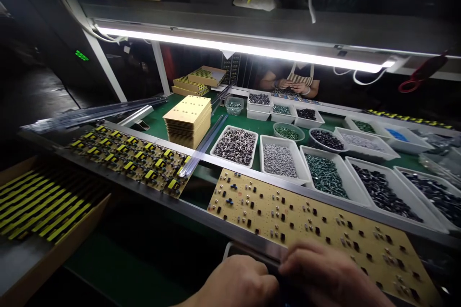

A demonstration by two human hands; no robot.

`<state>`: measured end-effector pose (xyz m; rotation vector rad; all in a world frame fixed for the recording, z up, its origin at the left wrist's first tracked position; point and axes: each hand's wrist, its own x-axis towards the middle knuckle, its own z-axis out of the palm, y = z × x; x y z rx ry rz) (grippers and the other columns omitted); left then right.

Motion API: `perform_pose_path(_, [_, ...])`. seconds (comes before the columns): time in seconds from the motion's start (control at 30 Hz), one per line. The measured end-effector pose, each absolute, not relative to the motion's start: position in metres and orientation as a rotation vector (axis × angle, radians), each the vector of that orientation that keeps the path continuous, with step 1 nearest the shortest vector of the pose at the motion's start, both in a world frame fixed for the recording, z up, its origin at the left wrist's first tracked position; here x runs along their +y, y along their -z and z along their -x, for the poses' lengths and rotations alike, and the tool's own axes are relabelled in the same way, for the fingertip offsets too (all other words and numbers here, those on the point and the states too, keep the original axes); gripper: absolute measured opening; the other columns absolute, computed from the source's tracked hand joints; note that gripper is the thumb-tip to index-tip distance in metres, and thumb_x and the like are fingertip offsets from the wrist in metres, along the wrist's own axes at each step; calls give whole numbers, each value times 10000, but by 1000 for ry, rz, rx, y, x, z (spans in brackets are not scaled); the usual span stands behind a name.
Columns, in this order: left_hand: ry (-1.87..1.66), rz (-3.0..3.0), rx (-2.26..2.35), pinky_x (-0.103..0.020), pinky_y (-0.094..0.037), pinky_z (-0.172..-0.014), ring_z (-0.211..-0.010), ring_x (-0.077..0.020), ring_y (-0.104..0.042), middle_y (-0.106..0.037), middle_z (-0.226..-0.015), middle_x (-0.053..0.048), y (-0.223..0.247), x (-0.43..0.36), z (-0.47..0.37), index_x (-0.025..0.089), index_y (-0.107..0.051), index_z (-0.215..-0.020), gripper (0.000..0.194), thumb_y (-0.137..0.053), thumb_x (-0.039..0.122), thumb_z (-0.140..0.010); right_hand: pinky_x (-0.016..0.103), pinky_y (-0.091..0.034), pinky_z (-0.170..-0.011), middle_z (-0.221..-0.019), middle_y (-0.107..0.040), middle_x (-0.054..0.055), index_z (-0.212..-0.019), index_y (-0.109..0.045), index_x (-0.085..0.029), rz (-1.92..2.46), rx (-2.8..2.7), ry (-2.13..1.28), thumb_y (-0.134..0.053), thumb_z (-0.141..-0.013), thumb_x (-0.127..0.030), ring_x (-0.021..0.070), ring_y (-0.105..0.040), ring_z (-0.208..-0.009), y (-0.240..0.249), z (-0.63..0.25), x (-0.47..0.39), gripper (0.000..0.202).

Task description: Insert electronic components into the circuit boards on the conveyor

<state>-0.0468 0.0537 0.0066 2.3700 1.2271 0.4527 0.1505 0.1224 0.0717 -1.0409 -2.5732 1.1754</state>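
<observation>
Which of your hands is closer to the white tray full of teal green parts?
Right. The right hand rests low on the tan circuit board, roughly below the white tray of teal green parts. The left hand sits further left, off the board's near edge.

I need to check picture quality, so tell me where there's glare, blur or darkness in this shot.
Head view: the tube light is blown out white; both hands, left hand and right hand, are soft with blur; the lower left and top sink into shadow; straight rails bow from wide-angle distortion.
</observation>
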Motion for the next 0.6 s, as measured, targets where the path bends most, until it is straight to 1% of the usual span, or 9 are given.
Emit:
perform_pose_path(0.07, [-473, -2369, 1239, -261, -322, -492, -665, -120, -619, -707, -826, 33, -7, 53, 45, 169, -621, -741, 231, -836, 185, -821, 212, -534, -678, -894, -732, -1, -861, -762, -276, 1024, -2427, -1130, -591, -920, -212, 143, -713, -800, -79, -140, 140, 192])
perform_pose_path(0.17, [-466, -2387, 1238, -250, -400, -576, -786, -152, -664, -732, -952, 11, -5, 51, 44, 181, -669, -817, 139, -772, 214, -904, 257, -549, -638, -794, -733, 11, -880, -761, -244, 1066, -2250, -1024, -653, -893, -288, 162, -700, -713, -81, -122, 174, 117])
perform_pose_path(0.23, [-437, -2429, 1255, -252, -428, -601, -801, -169, -667, -730, -939, -4, -1, 51, 43, 185, -687, -892, 71, -730, 216, -940, 295, -544, -621, -770, -716, 26, -880, -731, -213, 1078, -2233, -881, -656, -904, -335, 177, -671, -683, -77, -111, 197, 145])
perform_pose_path(0.27, [-417, -2458, 1266, -256, -439, -606, -788, -175, -664, -727, -905, -10, 2, 51, 43, 175, -682, -907, 59, -717, 202, -946, 313, -535, -629, -781, -701, 33, -866, -711, -203, 1072, -2251, -810, -650, -910, -335, 184, -654, -690, -74, -107, 207, 151])
perform_pose_path(0.37, [-387, -2526, 1284, -265, -457, -617, -712, -166, -640, -712, -821, -12, 12, 51, 41, 150, -635, -848, 110, -692, 149, -943, 372, -508, -720, -875, -651, 60, -800, -652, -190, 1019, -2321, -657, -635, -902, -250, 211, -611, -791, -66, -97, 227, 119])
perform_pose_path(0.43, [-386, -2547, 1256, -266, -443, -590, -662, -150, -615, -706, -798, -1, 18, 50, 40, 161, -601, -785, 182, -704, 160, -935, 413, -494, -798, -926, -625, 76, -784, -630, -184, 972, -2381, -600, -604, -900, -187, 233, -589, -868, -63, -93, 232, 119])
perform_pose_path(0.5, [-408, -2547, 1246, -271, -413, -552, -643, -146, -605, -704, -793, 10, 22, 50, 40, 170, -587, -773, 208, -729, 189, -923, 441, -481, -852, -955, -611, 89, -795, -624, -178, 931, -2430, -564, -568, -912, -147, 249, -572, -924, -62, -92, 234, 133])
perform_pose_path(0.6, [-473, -2507, 1283, -279, -370, -518, -639, -149, -601, -694, -787, 13, 20, 49, 41, 177, -582, -785, 211, -754, 204, -904, 445, -480, -862, -971, -597, 94, -812, -618, -172, 895, -2488, -535, -545, -922, -113, 251, -557, -941, -62, -91, 232, 144])
